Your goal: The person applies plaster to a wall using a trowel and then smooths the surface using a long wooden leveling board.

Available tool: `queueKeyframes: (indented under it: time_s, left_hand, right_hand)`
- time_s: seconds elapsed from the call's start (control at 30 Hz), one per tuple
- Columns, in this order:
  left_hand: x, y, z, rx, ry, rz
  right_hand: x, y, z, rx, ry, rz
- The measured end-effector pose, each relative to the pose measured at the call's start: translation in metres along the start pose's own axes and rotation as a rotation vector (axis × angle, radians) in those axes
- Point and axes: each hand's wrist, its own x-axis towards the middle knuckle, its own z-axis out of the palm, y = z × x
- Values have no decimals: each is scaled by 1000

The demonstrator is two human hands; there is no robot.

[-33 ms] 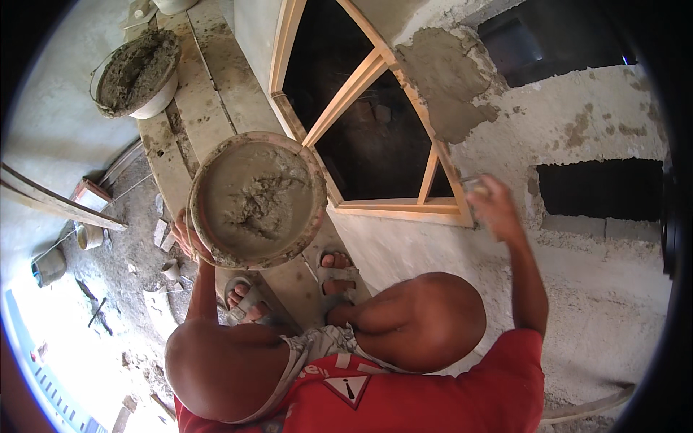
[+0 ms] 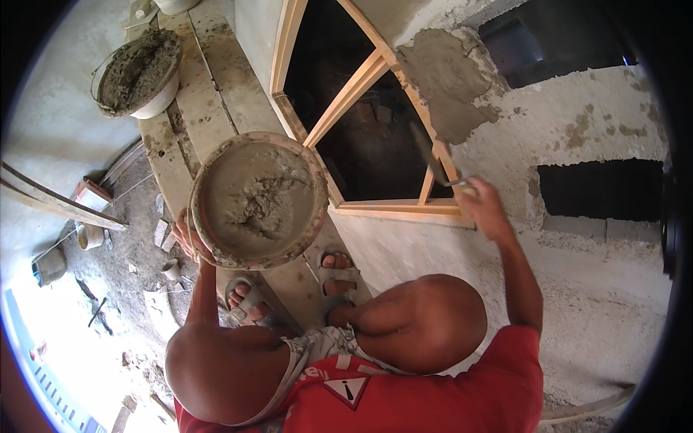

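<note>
My left hand [image 2: 189, 234] grips the lower left rim of the round mortar pan [image 2: 258, 198], fingers curled under it — pan sits centre-left of the frame, held level, wet grey mortar heaped in its middle. My right hand [image 2: 482, 208], right of centre, is clamped on the handle of a trowel [image 2: 432, 160]; the blade angles up across the dark opening of the wooden window frame [image 2: 361, 76]. Fresh mortar patch [image 2: 449, 83] on the wall just above the blade, upper middle. A second bucket of mortar [image 2: 141, 72] stands on the plank scaffold [image 2: 216, 86], upper left. My sandalled feet [image 2: 338, 273] rest on the plank below the pan.
</note>
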Motion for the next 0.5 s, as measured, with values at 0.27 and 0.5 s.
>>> queueKeyframes:
  time_s: [0.27, 0.5]
  left_hand:
    - [-1, 13, -12, -16, -47, -41]
    - [4, 27, -21, 52, -113, -49]
  right_hand:
    - [67, 14, 48, 222, -16, 336]
    - [77, 35, 64, 284, 110, 241]
